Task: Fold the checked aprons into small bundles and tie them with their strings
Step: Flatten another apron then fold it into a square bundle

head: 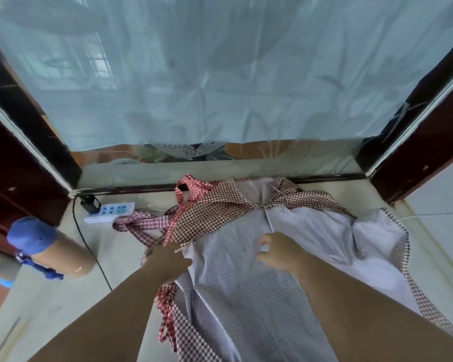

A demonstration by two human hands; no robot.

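A brown-and-white checked apron (236,291) lies spread on the pale surface with its light inner side up, its strap ends (304,197) at the far edge. A red checked apron (152,226) lies bunched beneath it at the left, its strings trailing along the near left edge (166,317). My left hand (168,259) rests palm down on the left edge of the brown apron, fingers pointing away. Over the apron's middle my right hand (280,252) hovers, with fingers curled and thumb near forefinger, holding nothing that I can see.
A white power strip (110,211) with a black plug and cable (89,246) lies at the far left. A tan bottle with a blue cap (47,246) lies on its side to the left. Dark wooden frames (416,142) flank a pale sheet-covered panel behind.
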